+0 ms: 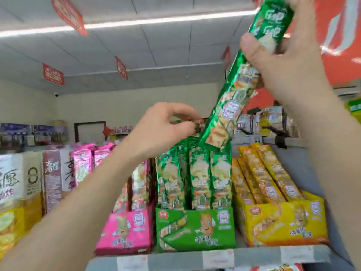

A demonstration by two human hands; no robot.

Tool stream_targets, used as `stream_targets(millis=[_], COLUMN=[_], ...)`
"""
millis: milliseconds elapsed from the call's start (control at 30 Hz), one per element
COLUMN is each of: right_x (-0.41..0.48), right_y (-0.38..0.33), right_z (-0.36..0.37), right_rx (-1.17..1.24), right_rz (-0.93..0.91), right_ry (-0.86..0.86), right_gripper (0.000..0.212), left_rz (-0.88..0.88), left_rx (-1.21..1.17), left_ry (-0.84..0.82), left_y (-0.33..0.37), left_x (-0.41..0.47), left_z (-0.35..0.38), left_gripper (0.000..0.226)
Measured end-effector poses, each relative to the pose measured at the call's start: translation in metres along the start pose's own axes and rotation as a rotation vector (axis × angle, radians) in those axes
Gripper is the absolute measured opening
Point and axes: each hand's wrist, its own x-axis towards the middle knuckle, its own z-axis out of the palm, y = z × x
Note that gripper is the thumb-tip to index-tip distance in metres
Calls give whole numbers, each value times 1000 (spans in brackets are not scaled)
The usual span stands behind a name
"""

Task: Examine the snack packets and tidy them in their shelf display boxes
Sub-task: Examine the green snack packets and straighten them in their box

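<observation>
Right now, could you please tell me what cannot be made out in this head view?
Head view:
- Top end of the raised green packet, gripped by the right hand: cut off by the upper edge.
- Whether the left hand holds anything: lost in motion blur.
- Print on the green display box: too blurred to read.

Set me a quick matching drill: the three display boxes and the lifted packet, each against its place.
Things:
1. pink box
2. green box
3. yellow box
4. green packet

Places:
A. rightmost of the three boxes
B. held up by the right hand
C. leftmost of the three boxes
D. middle of the three boxes

Pairs: 1-C, 2-D, 3-A, 4-B
</observation>
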Motion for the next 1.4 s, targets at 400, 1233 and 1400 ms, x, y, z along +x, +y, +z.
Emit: stream_targets(millis=[400, 1233, 1400], right_x=[31, -7, -1], right_y=[46, 96, 91], right_z=[80, 101, 104], right_rx=[-239, -462, -478], right_rz=[58, 527, 535], right_ry=[12, -764, -818], right_gripper=[45, 26, 25], left_rz=[-10, -144, -181], left_rx=[382, 379, 478], left_ry=[-645, -599, -788], left_y=[-53, -91, -94], left_x=[48, 98, 97], left_z=[0, 5, 5], left_gripper=[31, 27, 38])
